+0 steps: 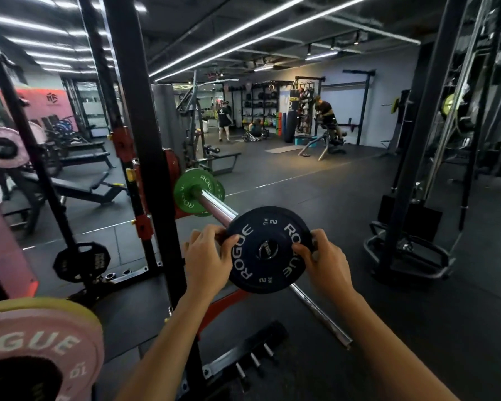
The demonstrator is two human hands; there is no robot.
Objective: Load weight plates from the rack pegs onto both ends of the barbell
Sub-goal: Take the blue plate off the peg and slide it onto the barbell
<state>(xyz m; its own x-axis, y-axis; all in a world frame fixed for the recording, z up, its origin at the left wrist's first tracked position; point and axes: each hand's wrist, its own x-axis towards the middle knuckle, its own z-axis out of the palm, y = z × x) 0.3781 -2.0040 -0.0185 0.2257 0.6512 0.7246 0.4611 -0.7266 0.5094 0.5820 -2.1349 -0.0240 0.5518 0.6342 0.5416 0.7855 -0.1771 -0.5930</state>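
Two hands (207, 256) (327, 261), plate (268, 250) face-on

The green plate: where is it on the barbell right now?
In the head view, the green plate sits left of centre on the barbell sleeve, close to the rack upright and farther along than the black plate held in both hands.

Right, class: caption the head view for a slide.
Both hands slide a black 2 kg plate onto the barbell sleeve, behind green plates.
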